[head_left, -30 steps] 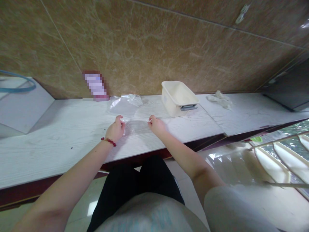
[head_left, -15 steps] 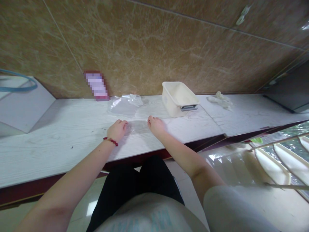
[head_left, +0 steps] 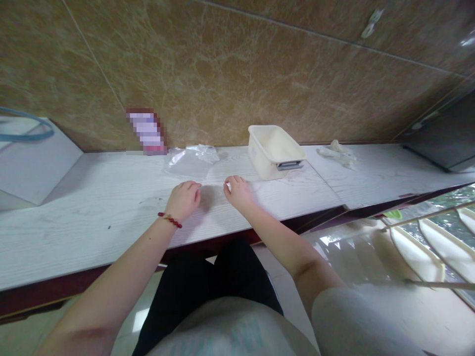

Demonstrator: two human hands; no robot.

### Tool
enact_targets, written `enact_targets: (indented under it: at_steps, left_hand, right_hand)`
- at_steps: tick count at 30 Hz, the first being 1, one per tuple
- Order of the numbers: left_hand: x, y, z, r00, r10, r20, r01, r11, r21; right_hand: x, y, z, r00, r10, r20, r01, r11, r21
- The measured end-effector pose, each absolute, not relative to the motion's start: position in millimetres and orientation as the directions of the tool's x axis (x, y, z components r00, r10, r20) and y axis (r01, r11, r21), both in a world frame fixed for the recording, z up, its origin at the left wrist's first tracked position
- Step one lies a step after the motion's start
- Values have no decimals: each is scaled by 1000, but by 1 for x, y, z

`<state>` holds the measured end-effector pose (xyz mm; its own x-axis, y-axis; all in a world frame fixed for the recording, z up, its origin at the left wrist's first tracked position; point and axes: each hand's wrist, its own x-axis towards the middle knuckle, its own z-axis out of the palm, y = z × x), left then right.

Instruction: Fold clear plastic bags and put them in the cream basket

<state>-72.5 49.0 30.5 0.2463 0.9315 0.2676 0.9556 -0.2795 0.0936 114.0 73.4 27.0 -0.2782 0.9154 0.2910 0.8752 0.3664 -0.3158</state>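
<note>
My left hand, with a red bead bracelet at the wrist, is curled over the white counter with its fingertips pinched. Facing it a short way off, my right hand is bent with thumb and finger together. Between them, the clear plastic bag is very faint, and its edges are hard to make out. Another clear plastic bag lies flat and crinkled on the counter just beyond my left hand. Behind my right hand stands a cream plastic bin with a grey handle.
The white wood-grain counter runs along a brown marbled wall. A crumpled whitish glove-like item lies right of the bin. A white box stands at left, a dark grey case at far right. Cream trays sit lower right.
My hands have turned slightly inward and come a little closer together. The plastic stretched between them was plainer before and now hardly shows. The bin and the flat bag stay put.
</note>
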Motion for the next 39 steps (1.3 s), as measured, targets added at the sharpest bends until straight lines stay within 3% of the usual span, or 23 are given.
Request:
enact_targets:
  at_steps: [7,15,24,33,39]
  left_hand:
    - [-43,51,9,413,900,138,903,-424,67]
    - [-43,53,-6,386,921,57,916,-390,93]
    - [-48,50,-7,331,942,59,937,-335,102]
    - [-85,39,-7,227,974,3,972,-226,68]
    - [-107,39,-2,146,989,29,983,-148,110]
  right_hand:
    - [81,54,23,-432,873,227,740,487,-465]
    - [82,58,2,-467,878,102,799,469,-377]
    - [96,61,-8,-430,898,97,870,441,-223]
    - [115,65,-6,-346,938,1,918,339,-206]
    - [130,67,-5,-305,951,52,926,309,-216]
